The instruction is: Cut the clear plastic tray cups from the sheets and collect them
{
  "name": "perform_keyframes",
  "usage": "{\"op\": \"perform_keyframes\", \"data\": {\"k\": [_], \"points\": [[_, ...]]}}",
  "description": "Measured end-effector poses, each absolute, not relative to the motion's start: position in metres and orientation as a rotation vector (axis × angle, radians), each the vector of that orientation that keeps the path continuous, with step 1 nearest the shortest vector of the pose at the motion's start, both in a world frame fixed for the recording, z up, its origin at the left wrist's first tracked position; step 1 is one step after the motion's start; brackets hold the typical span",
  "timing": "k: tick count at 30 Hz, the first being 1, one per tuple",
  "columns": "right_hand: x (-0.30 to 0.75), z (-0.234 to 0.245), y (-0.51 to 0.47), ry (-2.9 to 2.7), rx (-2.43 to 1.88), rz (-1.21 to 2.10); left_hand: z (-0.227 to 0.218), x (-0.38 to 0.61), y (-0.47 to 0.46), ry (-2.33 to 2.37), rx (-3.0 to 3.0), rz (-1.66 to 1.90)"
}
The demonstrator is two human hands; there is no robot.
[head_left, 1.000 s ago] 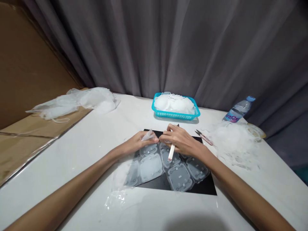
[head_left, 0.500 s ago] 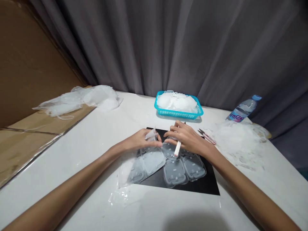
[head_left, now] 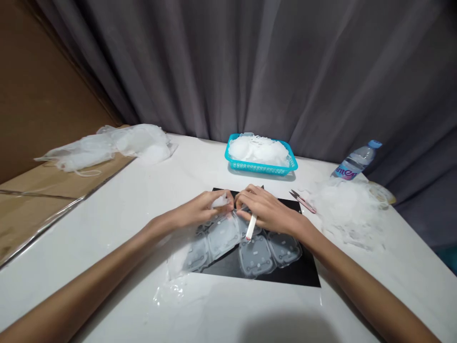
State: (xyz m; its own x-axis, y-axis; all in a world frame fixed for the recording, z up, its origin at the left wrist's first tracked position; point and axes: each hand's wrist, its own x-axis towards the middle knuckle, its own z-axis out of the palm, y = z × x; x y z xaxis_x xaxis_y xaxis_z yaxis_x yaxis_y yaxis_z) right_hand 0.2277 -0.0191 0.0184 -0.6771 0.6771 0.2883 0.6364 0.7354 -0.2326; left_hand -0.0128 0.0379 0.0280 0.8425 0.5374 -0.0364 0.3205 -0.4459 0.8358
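Note:
A clear plastic sheet of moulded rounded panels [head_left: 228,243] lies over a black mat [head_left: 285,274] on the white table. My left hand [head_left: 200,212] pinches the sheet's far edge, with a scrap of clear plastic between its fingers. My right hand [head_left: 266,209] meets it fingertip to fingertip at the same edge. It is closed on a thin white tool with a red tip [head_left: 251,227], which points down towards me over the sheet.
A turquoise basket [head_left: 260,166] of white round pieces stands behind the mat. Small pink-handled snips [head_left: 303,201] lie to the right, beside a heap of plastic offcuts [head_left: 348,209] and a water bottle [head_left: 355,163]. Crumpled plastic bags [head_left: 114,145] rest at the far left.
The sheet has shifted slightly on the mat and the two hands have drawn back together at its far edge, after parting a little half a second ago.

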Motion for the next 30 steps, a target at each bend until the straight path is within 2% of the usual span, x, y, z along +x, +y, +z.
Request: {"op": "perform_keyframes", "data": {"k": [4,8,14,19,22,30], "points": [[0.233,0.022,-0.02,-2.535,-1.106,0.372,0.027,-0.011,0.034,0.609,2.083,0.286],[0.235,0.024,-0.019,-2.608,-1.055,0.35,0.026,-0.01,0.033,0.622,2.027,0.209],[0.23,0.021,-0.021,-2.7,-0.962,0.169,0.019,-0.012,0.036,0.581,2.02,0.199],[0.239,0.044,-0.028,-2.712,-0.889,0.104,0.013,-0.021,0.051,0.677,1.954,0.335],[0.242,0.05,-0.027,-2.69,-0.96,-0.019,0.017,-0.022,0.051,0.65,1.951,0.244],[0.23,0.016,-0.024,-2.682,-1.018,-0.452,0.021,-0.013,0.035,0.716,2.117,0.07]]}}
